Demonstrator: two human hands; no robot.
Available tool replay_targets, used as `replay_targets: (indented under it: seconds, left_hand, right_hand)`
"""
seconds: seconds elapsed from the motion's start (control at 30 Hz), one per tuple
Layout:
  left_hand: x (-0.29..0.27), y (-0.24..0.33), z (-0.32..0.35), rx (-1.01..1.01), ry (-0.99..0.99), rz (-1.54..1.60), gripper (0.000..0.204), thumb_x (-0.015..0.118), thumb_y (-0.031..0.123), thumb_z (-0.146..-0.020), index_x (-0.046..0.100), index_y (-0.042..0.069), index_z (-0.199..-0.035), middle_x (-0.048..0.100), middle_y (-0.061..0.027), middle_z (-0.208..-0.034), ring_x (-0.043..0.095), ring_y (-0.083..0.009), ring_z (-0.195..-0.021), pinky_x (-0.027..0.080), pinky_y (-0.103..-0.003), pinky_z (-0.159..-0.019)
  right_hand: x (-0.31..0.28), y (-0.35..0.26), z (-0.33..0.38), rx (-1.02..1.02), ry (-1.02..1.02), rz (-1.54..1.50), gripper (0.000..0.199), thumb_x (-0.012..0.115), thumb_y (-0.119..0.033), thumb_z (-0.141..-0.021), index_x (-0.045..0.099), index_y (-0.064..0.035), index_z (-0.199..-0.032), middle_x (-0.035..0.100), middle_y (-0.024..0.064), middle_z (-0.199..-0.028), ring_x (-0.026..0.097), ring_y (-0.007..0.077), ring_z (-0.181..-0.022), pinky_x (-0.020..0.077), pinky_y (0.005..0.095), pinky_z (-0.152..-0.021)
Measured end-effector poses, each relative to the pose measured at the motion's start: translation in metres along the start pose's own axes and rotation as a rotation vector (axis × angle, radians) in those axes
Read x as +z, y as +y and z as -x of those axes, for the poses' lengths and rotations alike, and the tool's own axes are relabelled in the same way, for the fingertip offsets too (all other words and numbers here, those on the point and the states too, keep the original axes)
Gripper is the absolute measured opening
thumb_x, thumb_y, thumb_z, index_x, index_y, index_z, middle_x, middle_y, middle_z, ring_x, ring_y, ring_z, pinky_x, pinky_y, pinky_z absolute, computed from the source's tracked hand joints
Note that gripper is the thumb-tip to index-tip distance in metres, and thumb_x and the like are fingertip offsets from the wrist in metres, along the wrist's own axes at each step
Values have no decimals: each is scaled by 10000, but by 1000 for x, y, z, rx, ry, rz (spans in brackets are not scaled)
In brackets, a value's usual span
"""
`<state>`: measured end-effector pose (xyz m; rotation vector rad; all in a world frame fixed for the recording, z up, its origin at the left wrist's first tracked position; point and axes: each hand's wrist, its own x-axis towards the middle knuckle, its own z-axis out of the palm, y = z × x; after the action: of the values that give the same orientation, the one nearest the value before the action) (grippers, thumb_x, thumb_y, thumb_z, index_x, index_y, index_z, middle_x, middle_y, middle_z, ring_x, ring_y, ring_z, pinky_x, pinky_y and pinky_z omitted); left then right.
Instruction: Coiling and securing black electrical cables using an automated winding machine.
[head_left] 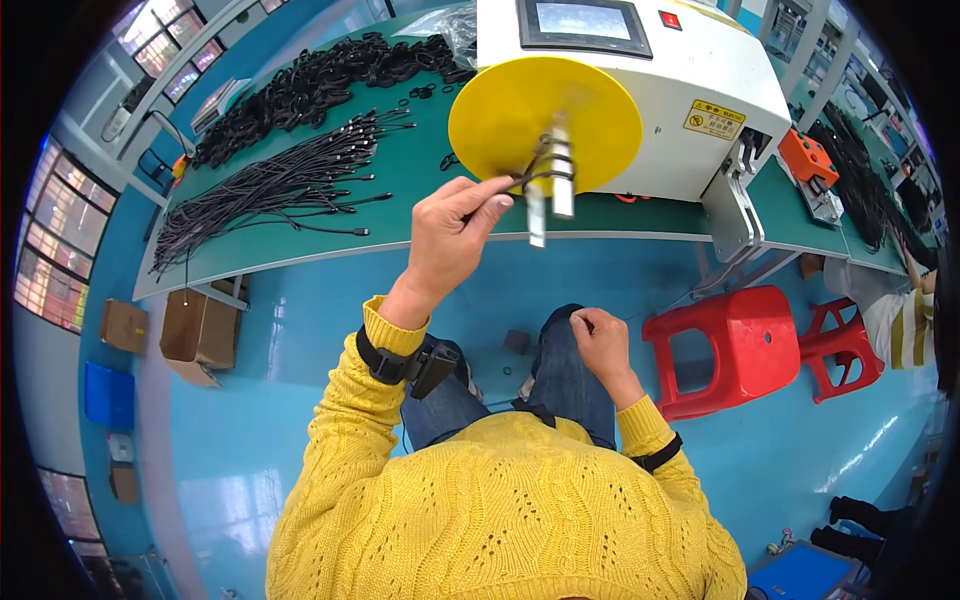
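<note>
At the front of the white machine (690,85), we see a black cable (530,178) held up to the yellow disc (490,110).
Our left hand (447,232) pinches the cable between thumb and forefinger, and from there it runs to the metal prongs (563,195) (slightly blurred), wrapping around them; our right hand (603,347) lies curled on the right thigh, though we cannot tell how tightly; on the green table (415,165), to the left, straight cables (270,185) lie before a heap of black coils (310,90).
</note>
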<state>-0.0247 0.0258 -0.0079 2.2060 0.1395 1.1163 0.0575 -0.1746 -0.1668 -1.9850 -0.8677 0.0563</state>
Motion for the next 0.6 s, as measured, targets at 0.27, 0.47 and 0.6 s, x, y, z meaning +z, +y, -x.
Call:
replay_targets:
  seconds: [0.27,0.47,0.6]
  left_hand:
    - [7,1,8,18,27,36,203,613,55,-806,630,18,-1005,537,-85,-639,492,-168,-536,393,-276,-482]
    - [12,14,4,145,14,-90,231,610,59,-803,603,-1,-1025,527,-96,-692,508,-210,-553,422,-296,-502]
    - [22,26,-2,301,-1,-251,244,625,85,-790,599,5,-1019,523,-93,-753,526,-231,-570,445,-305,-515]
  right_hand:
    - [0,4,10,52,-48,-14,117,580,-131,-771,633,-29,-745,619,136,-728,601,313,-671,477,378,-598]
    - [-9,-11,-2,52,-42,-45,121,585,-130,-773,628,-18,-751,618,146,-736,599,322,-678,474,376,-592]
    - [-26,-39,-35,-175,136,-91,110,596,-105,-786,629,-1,-778,610,125,-672,598,213,-572,449,283,-526]
